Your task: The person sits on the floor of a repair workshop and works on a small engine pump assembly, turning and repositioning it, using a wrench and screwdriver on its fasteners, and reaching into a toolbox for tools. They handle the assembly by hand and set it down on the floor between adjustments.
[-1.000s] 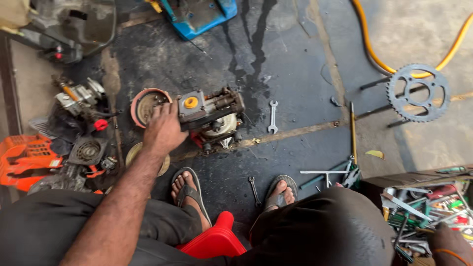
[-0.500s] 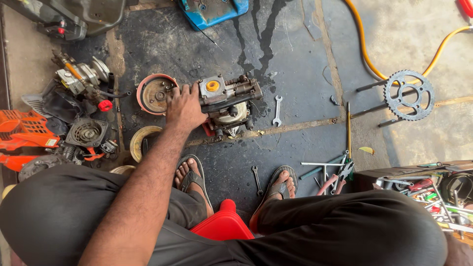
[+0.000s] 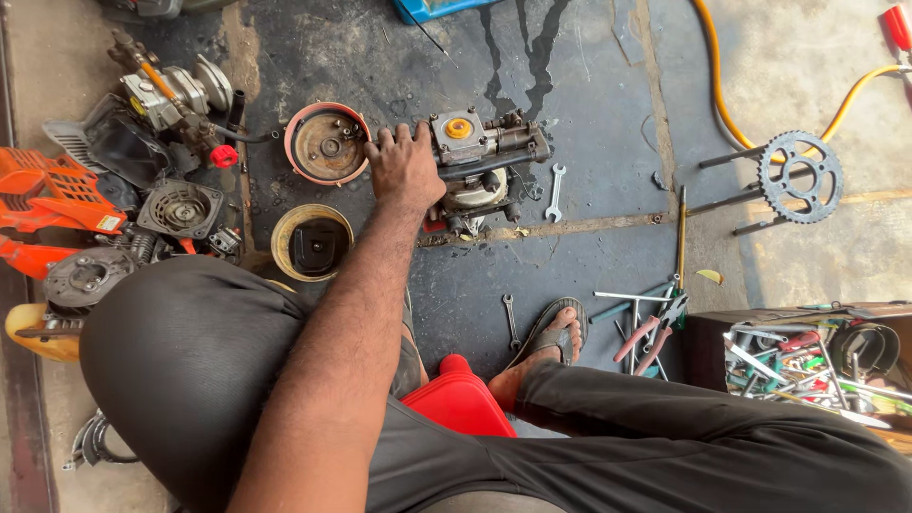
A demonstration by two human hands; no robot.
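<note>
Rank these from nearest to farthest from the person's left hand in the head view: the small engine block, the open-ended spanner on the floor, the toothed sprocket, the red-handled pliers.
1. Small engine block: under the left hand, touching it.
2. Open-ended spanner: on the floor just right of the block.
3. Red-handled pliers: lower right, near the sandalled foot.
4. Toothed sprocket: far right, beside the yellow hose.

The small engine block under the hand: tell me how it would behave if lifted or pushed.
The engine block is probably heavy for its size, being dense metal. It looks greasy on a wet-stained floor, so likely slippery to grip. Lying flat and boxy, it would probably slide, not roll. The left hand rests on its edge.
</note>
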